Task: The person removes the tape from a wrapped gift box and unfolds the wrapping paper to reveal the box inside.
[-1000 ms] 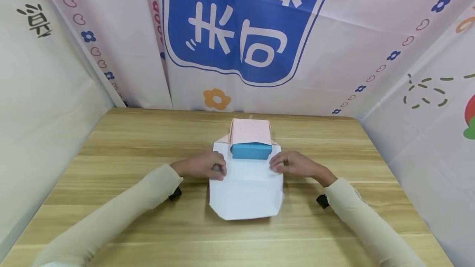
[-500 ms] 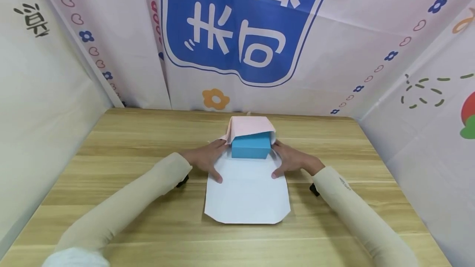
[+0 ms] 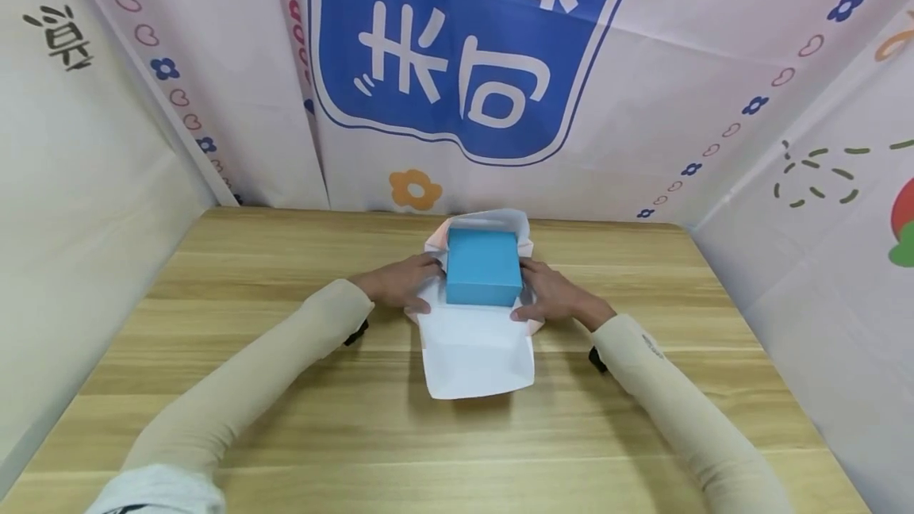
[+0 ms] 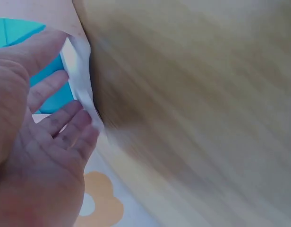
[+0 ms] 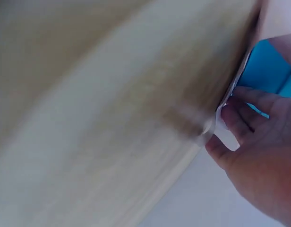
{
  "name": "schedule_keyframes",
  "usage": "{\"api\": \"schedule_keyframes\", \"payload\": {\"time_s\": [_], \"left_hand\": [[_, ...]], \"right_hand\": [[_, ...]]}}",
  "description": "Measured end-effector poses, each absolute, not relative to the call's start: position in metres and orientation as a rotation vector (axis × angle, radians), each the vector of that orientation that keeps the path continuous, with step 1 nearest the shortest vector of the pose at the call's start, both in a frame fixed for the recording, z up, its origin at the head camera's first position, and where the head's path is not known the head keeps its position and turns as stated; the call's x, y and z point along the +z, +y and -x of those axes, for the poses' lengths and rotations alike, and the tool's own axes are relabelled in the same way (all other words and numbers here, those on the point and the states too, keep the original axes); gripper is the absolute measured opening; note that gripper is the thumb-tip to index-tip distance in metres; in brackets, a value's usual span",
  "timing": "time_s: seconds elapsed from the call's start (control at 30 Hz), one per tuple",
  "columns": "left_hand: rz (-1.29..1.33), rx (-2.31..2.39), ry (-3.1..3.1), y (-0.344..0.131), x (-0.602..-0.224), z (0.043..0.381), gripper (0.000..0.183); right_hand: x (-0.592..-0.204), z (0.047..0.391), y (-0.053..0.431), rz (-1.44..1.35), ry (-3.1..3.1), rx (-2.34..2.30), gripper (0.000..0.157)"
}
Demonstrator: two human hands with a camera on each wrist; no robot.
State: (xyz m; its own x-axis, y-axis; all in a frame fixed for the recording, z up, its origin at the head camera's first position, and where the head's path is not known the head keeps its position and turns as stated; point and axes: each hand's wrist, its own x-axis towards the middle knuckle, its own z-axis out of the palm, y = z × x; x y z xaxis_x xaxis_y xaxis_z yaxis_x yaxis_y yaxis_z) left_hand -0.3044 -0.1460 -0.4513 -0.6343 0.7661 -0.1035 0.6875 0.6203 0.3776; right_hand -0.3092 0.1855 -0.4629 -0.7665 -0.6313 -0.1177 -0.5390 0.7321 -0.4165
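Note:
A blue box (image 3: 484, 264) sits on a sheet of wrapping paper (image 3: 478, 355), white inside and pink outside. The paper rises behind the box and bends up a little at the front. At the box's left side, my left hand (image 3: 405, 282) reaches in with spread thumb and loosely bent fingers touching the paper's side edge. Opposite it, my right hand (image 3: 553, 292) has its fingers between the box and the side paper, thumb on the white sheet. In the left wrist view, the paper edge (image 4: 79, 71) lies right at the fingertips. The box's underside is hidden.
The wooden table (image 3: 286, 419) extends around the paper. A printed cloth wall (image 3: 628, 101) stands behind its far edge, with white side walls (image 3: 78, 157) left and right. Dark wrist cameras (image 3: 598, 359) sit under both sleeves.
The pink flap that covered the box's back has opened away, baring the box top. Both hands moved from the front of the sheet to the box's sides, and the front flap now bends upward.

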Motion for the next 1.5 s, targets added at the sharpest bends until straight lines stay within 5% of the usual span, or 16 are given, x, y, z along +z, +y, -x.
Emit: {"api": "schedule_keyframes", "payload": {"time_s": [0.47, 0.73, 0.87, 1.13, 1.5], "left_hand": [[-0.963, 0.075, 2.606, -0.139, -0.454, 0.3, 0.137], [-1.014, 0.227, 2.653, -0.145, -0.458, 0.306, 0.118], [-0.982, 0.366, 2.642, -0.147, -0.462, 0.311, 0.108], [-0.916, 0.218, 2.607, -0.141, -0.463, 0.314, 0.128], [-0.929, 0.041, 2.669, -0.142, -0.441, 0.324, 0.125]], "right_hand": [[-0.457, 0.307, 0.177, 0.812, 2.526, -0.545, 0.138], [-0.461, 0.307, 0.178, 0.934, 2.625, -0.568, 0.128], [-0.464, 0.31, 0.179, 0.962, 2.577, -0.637, 0.137], [-0.457, 0.311, 0.179, 0.737, 2.537, -0.416, 0.159], [-0.448, 0.325, 0.182, 0.696, 2.536, -0.238, 0.149]]}}
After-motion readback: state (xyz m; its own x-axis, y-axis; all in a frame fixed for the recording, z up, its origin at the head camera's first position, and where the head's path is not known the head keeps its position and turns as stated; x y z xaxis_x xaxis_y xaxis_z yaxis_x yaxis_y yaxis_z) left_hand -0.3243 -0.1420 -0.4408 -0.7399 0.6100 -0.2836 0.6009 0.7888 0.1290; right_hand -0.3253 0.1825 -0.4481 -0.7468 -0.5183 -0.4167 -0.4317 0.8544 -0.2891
